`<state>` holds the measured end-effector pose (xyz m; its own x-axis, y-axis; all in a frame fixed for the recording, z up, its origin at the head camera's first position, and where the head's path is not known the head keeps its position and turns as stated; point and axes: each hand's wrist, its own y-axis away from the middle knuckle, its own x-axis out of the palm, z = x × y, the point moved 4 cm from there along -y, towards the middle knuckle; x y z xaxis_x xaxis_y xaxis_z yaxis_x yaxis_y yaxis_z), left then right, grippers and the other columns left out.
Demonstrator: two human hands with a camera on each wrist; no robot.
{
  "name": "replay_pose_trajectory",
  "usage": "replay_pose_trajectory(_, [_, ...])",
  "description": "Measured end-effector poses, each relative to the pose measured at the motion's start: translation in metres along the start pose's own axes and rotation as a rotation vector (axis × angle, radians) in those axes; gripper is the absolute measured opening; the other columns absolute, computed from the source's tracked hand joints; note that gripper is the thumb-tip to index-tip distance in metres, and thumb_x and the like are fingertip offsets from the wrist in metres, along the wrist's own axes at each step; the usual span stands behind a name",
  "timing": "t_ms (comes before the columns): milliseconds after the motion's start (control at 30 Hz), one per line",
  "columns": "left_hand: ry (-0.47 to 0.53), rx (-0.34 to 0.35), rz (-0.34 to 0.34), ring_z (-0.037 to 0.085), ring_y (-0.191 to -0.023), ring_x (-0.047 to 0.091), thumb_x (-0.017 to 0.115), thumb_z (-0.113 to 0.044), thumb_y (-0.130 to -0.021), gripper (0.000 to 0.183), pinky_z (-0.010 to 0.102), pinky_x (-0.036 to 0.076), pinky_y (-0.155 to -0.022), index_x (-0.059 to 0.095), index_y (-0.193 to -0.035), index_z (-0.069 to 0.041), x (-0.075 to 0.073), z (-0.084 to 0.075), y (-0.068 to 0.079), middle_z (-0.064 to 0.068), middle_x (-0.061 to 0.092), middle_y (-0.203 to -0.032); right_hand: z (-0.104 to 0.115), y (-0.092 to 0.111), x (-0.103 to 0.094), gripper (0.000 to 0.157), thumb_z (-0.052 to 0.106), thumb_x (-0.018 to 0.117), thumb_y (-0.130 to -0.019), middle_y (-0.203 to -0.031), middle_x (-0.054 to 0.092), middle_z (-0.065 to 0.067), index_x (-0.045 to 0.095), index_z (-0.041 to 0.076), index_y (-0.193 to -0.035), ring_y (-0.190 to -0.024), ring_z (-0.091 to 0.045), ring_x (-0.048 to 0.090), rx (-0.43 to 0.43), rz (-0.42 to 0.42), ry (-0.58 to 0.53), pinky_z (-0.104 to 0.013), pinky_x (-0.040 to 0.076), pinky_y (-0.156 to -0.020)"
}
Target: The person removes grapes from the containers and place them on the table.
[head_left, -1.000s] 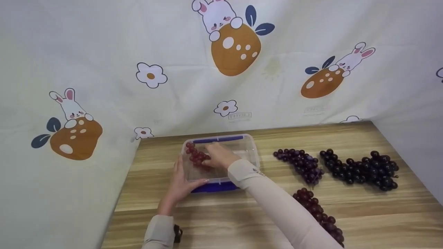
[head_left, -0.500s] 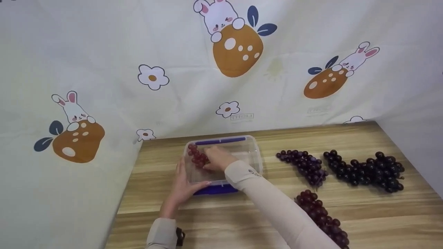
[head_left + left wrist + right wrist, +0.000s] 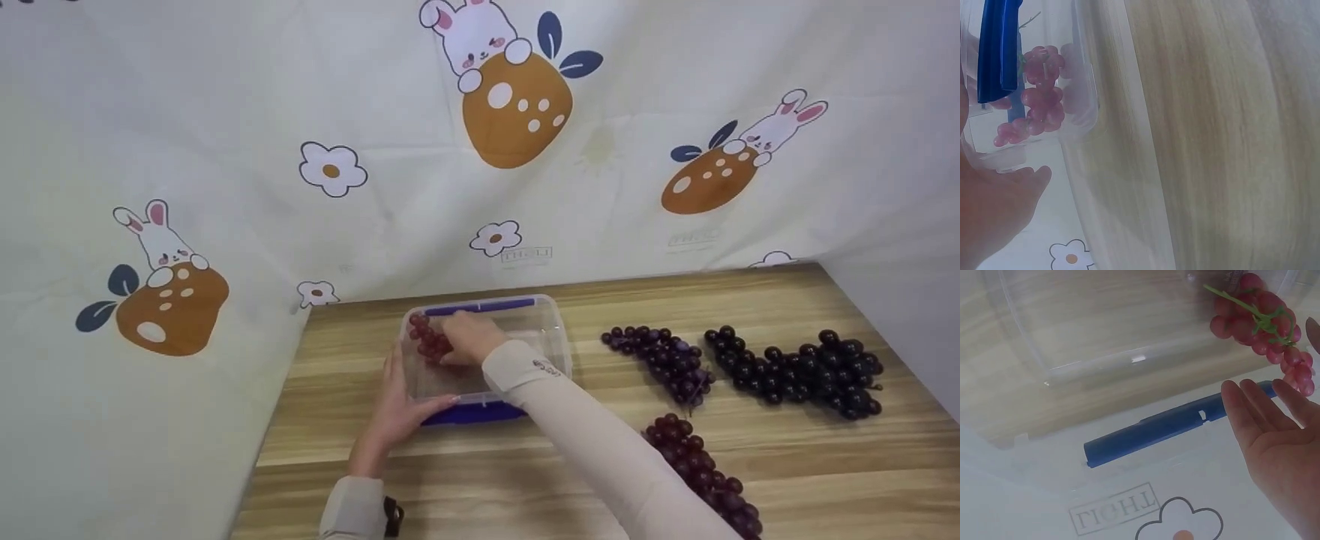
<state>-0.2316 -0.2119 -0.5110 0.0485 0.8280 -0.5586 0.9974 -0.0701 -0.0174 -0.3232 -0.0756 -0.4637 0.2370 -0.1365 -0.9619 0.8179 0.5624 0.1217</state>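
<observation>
In the head view, a clear plastic storage box with blue clips sits at the back left of the table. A bunch of light red grapes lies in its left part, green stem showing in the right wrist view. My left hand rests against the box's near left corner, fingers along the left wall and thumb along the front rim. Inside the box is my right hand, right beside the grapes. In the right wrist view its fingers are extended and apart from the bunch.
Three bunches lie on the wooden table to the right: dark purple grapes, black grapes and dark red grapes, partly behind the right sleeve. A patterned cloth hangs behind the table's back edge.
My right hand has edged slightly left within the box. The head view has shifted a little; the left hand stays at the corner and the grape bunches lie where they were.
</observation>
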Motion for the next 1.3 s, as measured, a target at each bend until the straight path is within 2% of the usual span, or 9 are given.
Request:
replay_pose_trajectory(367, [0.002,-0.012,0.007,0.05,-0.16,0.004,0.095,-0.038,-0.079,0.136,0.066,0.013,-0.128,-0.001,-0.168,0.001,0.001,-0.001,-0.002,0.03,-0.001,-0.174,-0.003,-0.001,0.006,0.045,0.026,0.086,-0.091,-0.114,0.074,-0.011,0.067,0.004,-0.126,-0.104,-0.025,0.073,0.038,0.014,-0.115,-0.035,0.062,-0.094])
replay_pose_trajectory(533, [0.0,0.02,0.003,0.051,-0.16,0.003,0.095,-0.036,-0.079,0.135,0.066,0.014,-0.128,0.001,-0.166,0.006,0.001,-0.002,-0.003,0.033,0.002,-0.173,-0.005,-0.004,0.012,0.044,0.023,0.088,-0.089,-0.111,0.074,-0.007,0.067,0.007,-0.124,-0.101,-0.022,0.071,0.042,0.017,-0.143,-0.033,0.061,-0.093])
replay_pose_trajectory(767, [-0.008,0.076,-0.02,0.053,-0.159,0.007,0.096,-0.032,-0.078,0.133,0.066,0.015,-0.128,0.004,-0.164,0.012,0.002,-0.004,-0.002,0.036,0.006,-0.171,0.001,-0.002,0.017,0.045,0.023,0.084,-0.091,-0.117,0.073,-0.014,0.065,0.001,-0.125,-0.107,-0.026,0.072,0.034,0.029,0.038,-0.036,0.062,-0.094])
replay_pose_trajectory(1000, [0.012,0.031,-0.004,0.051,-0.16,0.005,0.096,-0.035,-0.078,0.135,0.066,0.014,-0.128,0.003,-0.165,0.009,0.007,-0.003,0.001,0.033,0.004,-0.172,0.002,-0.001,0.025,0.042,0.021,0.085,-0.089,-0.111,0.074,-0.012,0.066,0.003,-0.122,-0.102,-0.025,0.074,0.033,0.038,0.102,-0.034,0.063,-0.088])
replay_pose_trajectory(1133, [0.009,0.034,-0.011,0.052,-0.159,0.005,0.096,-0.035,-0.078,0.134,0.066,0.014,-0.128,0.003,-0.165,0.01,0.007,-0.003,0.001,0.035,0.004,-0.172,0.001,-0.001,0.024,0.034,0.014,0.082,-0.092,-0.11,0.074,-0.012,0.065,0.004,-0.119,-0.101,-0.024,0.074,0.039,0.02,0.136,-0.033,0.064,-0.085])
replay_pose_trajectory(1300, [0.003,0.047,-0.019,0.052,-0.159,0.007,0.096,-0.033,-0.078,0.133,0.066,0.014,-0.128,0.004,-0.165,0.009,0.005,-0.003,0.0,0.034,0.006,-0.172,0.003,-0.003,0.025,0.031,0.004,0.074,-0.096,-0.11,0.075,-0.012,0.063,0.006,-0.125,-0.099,-0.026,0.076,0.041,-0.003,0.206,-0.035,0.065,-0.081])
